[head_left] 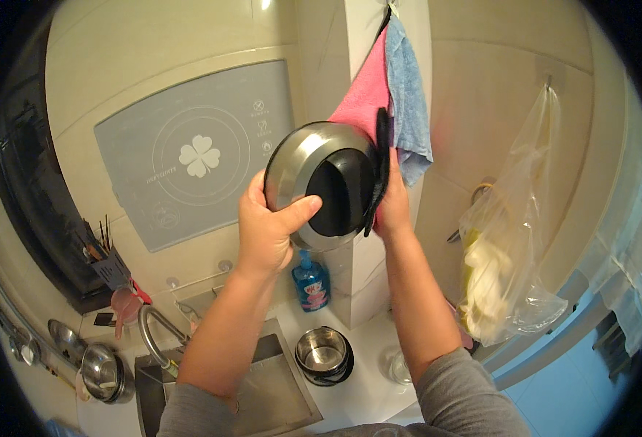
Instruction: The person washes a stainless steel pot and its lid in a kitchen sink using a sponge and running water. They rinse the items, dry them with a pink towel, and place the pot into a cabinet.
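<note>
A round stainless-steel lid [293, 164] with a black handle piece [338, 191] at its centre is raised before me. My left hand [269, 224] grips it by the rim, thumb across its top. On the lid's right, my right hand [394, 205] is at the lower part of a pink towel [362, 90] hanging from a wall hook. A dark strip [380, 169] stands edge-on between the lid and that hand; whether it belongs to the towel, I cannot tell. The right fingers are mostly hidden. A blue cloth [408, 98] hangs beside the pink one.
Below lie a sink [277, 382] with a curved faucet [149, 333], an open metal pot [324, 355] and a glass jar [400, 367]. A blue soap bottle [310, 284] stands by the pillar. Stacked metal bowls [102, 374] sit left; a plastic bag [509, 262] hangs right.
</note>
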Demonstrator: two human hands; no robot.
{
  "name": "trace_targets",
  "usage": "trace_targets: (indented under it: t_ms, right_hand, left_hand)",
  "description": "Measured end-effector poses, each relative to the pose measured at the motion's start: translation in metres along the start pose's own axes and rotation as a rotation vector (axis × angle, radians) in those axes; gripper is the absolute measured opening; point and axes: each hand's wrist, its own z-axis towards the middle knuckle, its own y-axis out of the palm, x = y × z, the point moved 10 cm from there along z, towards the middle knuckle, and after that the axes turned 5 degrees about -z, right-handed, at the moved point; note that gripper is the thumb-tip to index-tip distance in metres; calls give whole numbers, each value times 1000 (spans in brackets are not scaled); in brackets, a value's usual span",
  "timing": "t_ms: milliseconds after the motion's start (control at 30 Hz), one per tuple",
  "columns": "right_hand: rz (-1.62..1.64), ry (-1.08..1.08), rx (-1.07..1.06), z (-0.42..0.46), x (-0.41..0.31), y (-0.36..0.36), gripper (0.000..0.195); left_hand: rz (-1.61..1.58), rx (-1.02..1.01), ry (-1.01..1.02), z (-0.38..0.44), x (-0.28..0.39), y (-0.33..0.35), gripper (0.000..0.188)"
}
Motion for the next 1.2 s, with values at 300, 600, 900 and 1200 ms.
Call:
trace_targets:
  t_ms: [300, 600, 900, 1200]
  right_hand:
    - [329, -32, 340, -19, 31, 4, 45]
    - [-195, -63, 264, 7, -23, -43, 40]
    - [-91, -321, 256, -9, -9, -26, 43]
    - [-128, -204, 319, -22, 13, -10, 47]
  left_hand:
    - [23, 383, 403, -12, -20, -3, 40]
    - [-146, -64, -341, 36, -64, -32, 48]
    - [-187, 244, 80, 29, -49, -7, 34]
    - [31, 408, 387, -3, -46, -2, 41]
